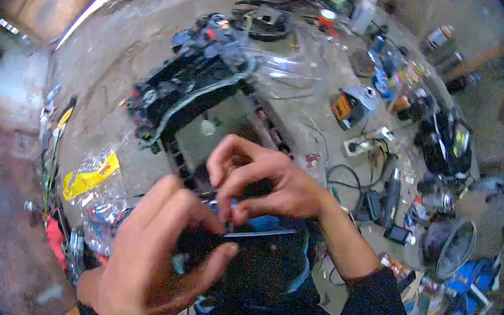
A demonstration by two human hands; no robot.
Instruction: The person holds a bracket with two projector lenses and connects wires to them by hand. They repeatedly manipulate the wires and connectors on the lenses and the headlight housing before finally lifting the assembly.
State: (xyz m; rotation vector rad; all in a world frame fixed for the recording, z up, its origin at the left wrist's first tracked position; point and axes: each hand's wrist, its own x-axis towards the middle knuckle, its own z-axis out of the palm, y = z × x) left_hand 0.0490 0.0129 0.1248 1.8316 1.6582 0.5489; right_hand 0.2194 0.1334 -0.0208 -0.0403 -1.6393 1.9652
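Observation:
My left hand (156,246) is at the lower middle, blurred, its thumb and fingers apart around a small thing between the hands. My right hand (274,182) is just above and to the right, fingers curled, thumb and fingertips pinched near that small dark thing (229,225), too small to name. Under the hands lies a dark panel (258,262) with a light, shiny upper edge. Beyond them a dark rectangular frame (265,124) lies on the floor, with a black part with wires (179,85) along its far left side.
A yellow piece (91,178) lies on clear plastic at the left. To the right are an orange and grey box (352,109), a power strip (363,147) with cables, a heat-gun-like tool (393,194) and a round metal rim (451,248). Cans and bottles stand farther back.

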